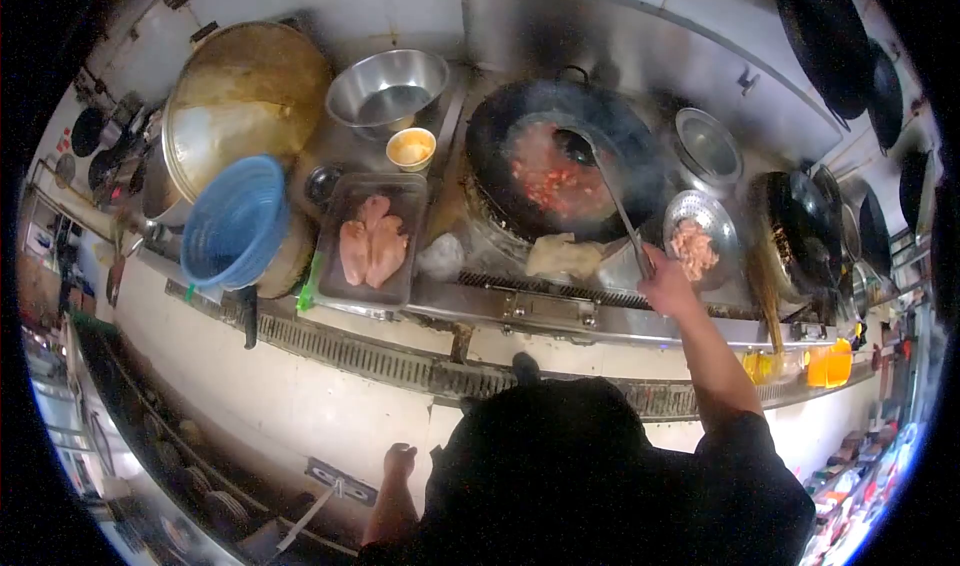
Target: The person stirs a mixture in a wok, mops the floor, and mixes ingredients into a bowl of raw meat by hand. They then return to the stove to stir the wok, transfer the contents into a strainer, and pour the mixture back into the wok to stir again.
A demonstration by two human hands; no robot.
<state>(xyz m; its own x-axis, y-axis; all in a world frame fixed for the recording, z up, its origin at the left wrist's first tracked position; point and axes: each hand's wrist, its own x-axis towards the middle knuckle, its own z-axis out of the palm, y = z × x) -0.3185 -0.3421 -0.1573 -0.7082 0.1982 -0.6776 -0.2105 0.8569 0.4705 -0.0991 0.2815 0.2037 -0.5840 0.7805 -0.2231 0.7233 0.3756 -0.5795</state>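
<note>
My right hand (664,280) is closed round the handle of a long metal ladle (619,204), whose dark bowl rests in a large black wok (490,131). Red and pink pieces in steaming liquid (560,181) fill the wok's bottom. Just right of the wok, a perforated strainer (722,221) holds chopped pink meat (692,249). Below the wok's front rim lies a folded beige cloth (565,256). Down at the lower left, away from the stove, my left hand (400,458) hangs with its fingers curled; nothing shows in it.
Raw meat pieces (375,244) lie in a clear tray (412,284). Left of it are a blue basket (235,224) and a large round lid (245,96). Behind stand a steel bowl (388,88) and a small yellow cup (410,149). Another wok (800,226) is at the right.
</note>
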